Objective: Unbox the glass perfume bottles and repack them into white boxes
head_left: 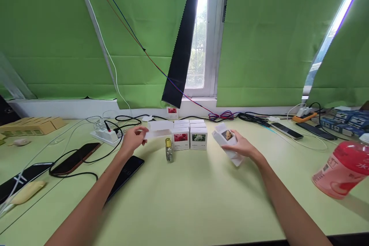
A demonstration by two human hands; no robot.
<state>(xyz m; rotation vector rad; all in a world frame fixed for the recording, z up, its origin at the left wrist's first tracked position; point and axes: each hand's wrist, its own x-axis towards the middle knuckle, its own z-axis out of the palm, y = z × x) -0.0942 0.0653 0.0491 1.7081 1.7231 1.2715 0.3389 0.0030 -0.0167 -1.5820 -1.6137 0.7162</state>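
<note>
White carton point(227, 144) gripped in right hand point(242, 147), tilted over the table point(187, 200); white card point(157, 130) pinched in left hand point(134, 140). Glass bottle point(168, 150) standing close by the left hand: easily toppled by a careless sweep.

On the bench point(190, 196), a vial point(168, 150) stands just left of the boxes point(190, 133). The left hand point(133, 139) holds a sheet point(158, 130) behind the vial. The right hand point(240, 147) holds a carton point(227, 143) right of the boxes. A phone point(127, 175) lies under the left arm; a jug point(341, 169) lies far right.
</note>
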